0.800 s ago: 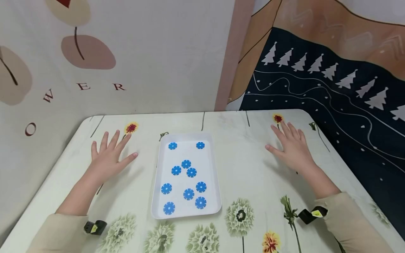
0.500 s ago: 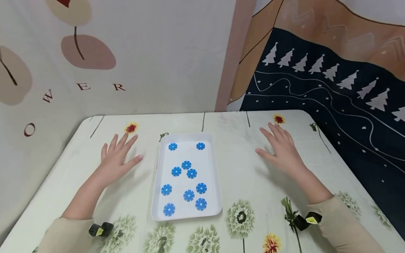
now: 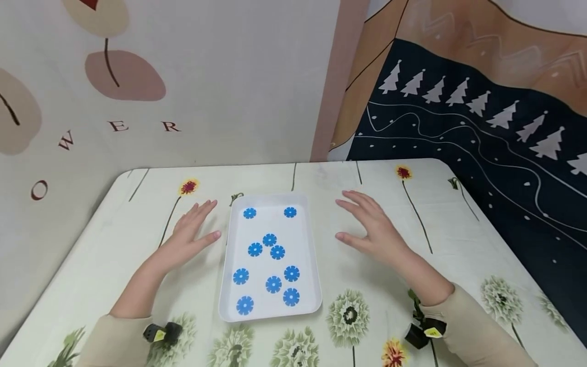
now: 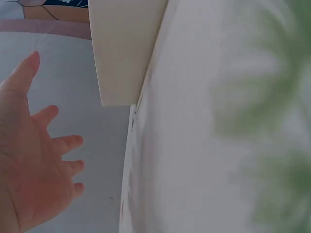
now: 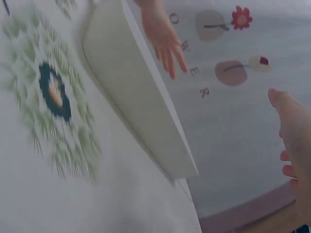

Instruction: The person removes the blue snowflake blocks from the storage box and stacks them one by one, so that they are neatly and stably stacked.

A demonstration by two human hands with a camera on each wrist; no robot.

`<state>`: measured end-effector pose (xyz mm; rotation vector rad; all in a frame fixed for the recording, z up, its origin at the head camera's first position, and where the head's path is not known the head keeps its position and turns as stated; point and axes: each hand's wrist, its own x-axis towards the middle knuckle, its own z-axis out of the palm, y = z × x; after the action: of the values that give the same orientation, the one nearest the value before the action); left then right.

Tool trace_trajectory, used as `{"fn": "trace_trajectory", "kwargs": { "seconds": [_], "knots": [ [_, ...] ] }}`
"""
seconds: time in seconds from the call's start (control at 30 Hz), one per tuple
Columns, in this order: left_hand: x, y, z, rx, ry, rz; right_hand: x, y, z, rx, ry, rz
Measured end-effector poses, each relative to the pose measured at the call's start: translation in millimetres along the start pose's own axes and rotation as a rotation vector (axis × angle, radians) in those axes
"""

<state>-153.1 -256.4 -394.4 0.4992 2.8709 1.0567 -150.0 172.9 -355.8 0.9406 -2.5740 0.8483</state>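
A white rectangular tray (image 3: 275, 204) lies on the table with several blue notched discs (image 3: 273, 284) spread flat inside it. My left hand (image 3: 185, 242) hovers just left of the tray, palm turned inward, fingers extended and holding nothing. On the other side, my right hand (image 3: 373, 232) is raised to the right of the tray, thumb apart from the fingers, with nothing in it. The left wrist view shows the left hand (image 4: 39, 170) with spread fingers beside the tray's side wall (image 4: 124, 53). In the right wrist view the right hand (image 5: 294, 131) is partly cut off by the frame.
A flower-printed cloth covers the table (image 3: 376, 326). Behind it hangs a pale curtain (image 3: 238, 76) with printed letters, and to the right a dark cloth (image 3: 458, 127) with white trees. A black wrist camera (image 3: 162, 333) sits at the left sleeve, another camera (image 3: 426, 332) at the right.
Both hands have moved inward toward the tray, the left one rightward and the right one leftward, and their palms have turned to face each other. The tray and discs stay where they were.
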Motion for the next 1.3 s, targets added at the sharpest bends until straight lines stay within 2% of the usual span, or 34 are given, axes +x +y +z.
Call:
{"fn": "trace_trajectory", "kwargs": {
  "seconds": [0.13, 0.27, 0.5, 0.67, 0.8, 1.0, 1.3],
  "knots": [
    [0.4, 0.8, 6.1, -0.126, -0.069, -0.037, 2.5, -17, 12, 0.074, -0.021, -0.065],
    [-0.5, -0.4, 11.9, -0.239, -0.124, -0.035, 6.3, -30, 23, 0.137, -0.048, -0.129],
    [-0.1, -9.5, 19.7, -0.323, -0.169, 0.001, 13.4, -48, 42, 0.240, -0.107, -0.199],
    [-0.6, -15.6, 22.9, -0.371, -0.191, 0.013, 19.0, -58, 56, 0.312, -0.182, -0.249],
    [-0.9, -19.0, 24.2, -0.384, -0.212, -0.004, 23.3, -64, 68, 0.359, -0.264, -0.276],
    [-1.2, -20.5, 24.6, -0.396, -0.238, -0.022, 29.8, -71, 84, 0.374, -0.407, -0.254],
    [-2.0, -23.9, 25.5, -0.362, -0.241, -0.012, 36.6, -81, 103, 0.291, -0.532, -0.262]
  ]
}}
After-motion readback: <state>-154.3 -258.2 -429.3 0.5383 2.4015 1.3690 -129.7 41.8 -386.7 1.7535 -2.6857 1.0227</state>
